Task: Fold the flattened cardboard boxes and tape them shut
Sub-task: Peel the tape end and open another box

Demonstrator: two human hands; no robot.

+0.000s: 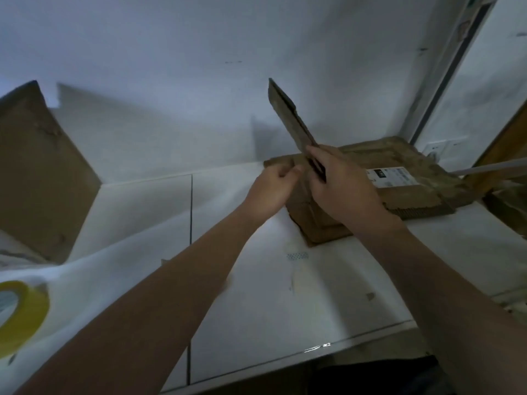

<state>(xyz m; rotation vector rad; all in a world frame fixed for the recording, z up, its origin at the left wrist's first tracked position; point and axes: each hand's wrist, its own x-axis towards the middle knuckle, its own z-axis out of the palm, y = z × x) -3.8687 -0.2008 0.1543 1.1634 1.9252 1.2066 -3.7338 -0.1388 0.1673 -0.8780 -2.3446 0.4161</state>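
Flattened box [288,115] stands tilted, edge-on; right hand [342,186] grips its lower end. Left hand [271,189] curled beside it, hold unclear. Cardboard stack [413,178] lies beneath; tape roll [25,312] well apart, left.

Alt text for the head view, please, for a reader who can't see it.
The right hand grips a flattened cardboard box raised edge-on over a stack of flattened boxes on a white table; the left hand, fingers curled, is at its lower edge. A yellow tape roll lies at lower left.
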